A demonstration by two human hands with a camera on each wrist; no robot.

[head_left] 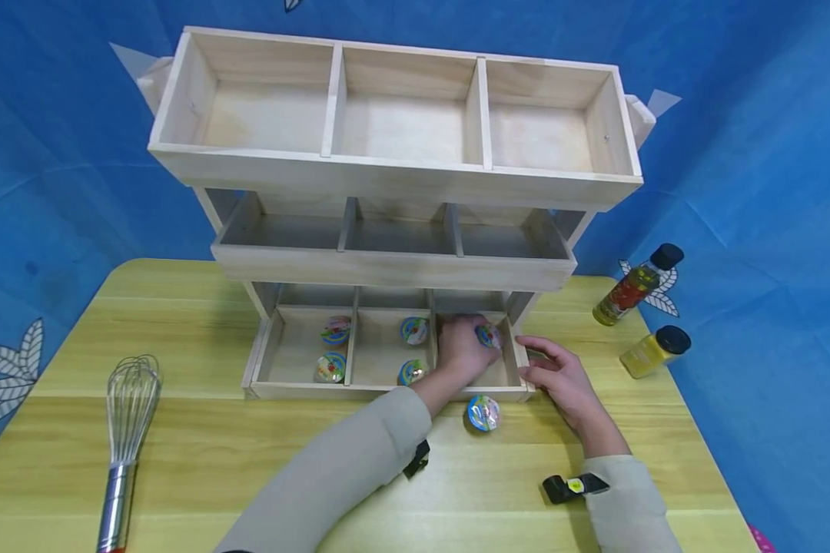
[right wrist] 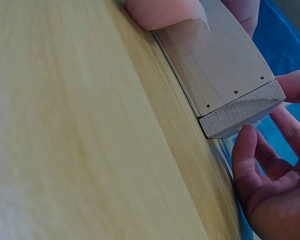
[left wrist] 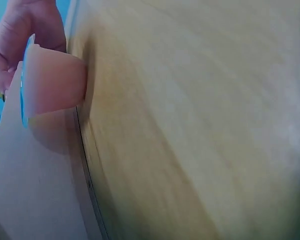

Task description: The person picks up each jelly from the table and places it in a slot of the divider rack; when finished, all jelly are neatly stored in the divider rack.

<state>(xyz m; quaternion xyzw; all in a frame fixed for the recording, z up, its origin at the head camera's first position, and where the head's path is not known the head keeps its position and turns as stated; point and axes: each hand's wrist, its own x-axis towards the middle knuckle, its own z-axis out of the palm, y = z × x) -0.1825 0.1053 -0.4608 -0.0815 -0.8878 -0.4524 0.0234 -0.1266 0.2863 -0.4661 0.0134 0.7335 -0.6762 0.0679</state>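
Note:
My left hand [head_left: 466, 344] reaches into the right compartment of the bottom tier of a wooden shelf [head_left: 394, 175]. It grips a jelly cup [head_left: 487, 336] with a colourful foil lid; some of its fingers are hidden. At the tier's right end, my right hand [head_left: 559, 380] touches the outer side with spread fingertips, seen close in the right wrist view with the thumb [right wrist: 246, 150] at the board's end. Another jelly cup [head_left: 483, 413], pinkish in the left wrist view, stands on the table before the shelf. Jelly cups [head_left: 413, 330] also sit in the middle and left compartments.
A whisk [head_left: 126, 430] lies at the table's left. On the right stand a dark-capped oil bottle [head_left: 625, 296] and a yellow jar [head_left: 650, 353]. The shelf's two upper tiers overhang the bottom one. A blue cloth [head_left: 754, 153] hangs behind.

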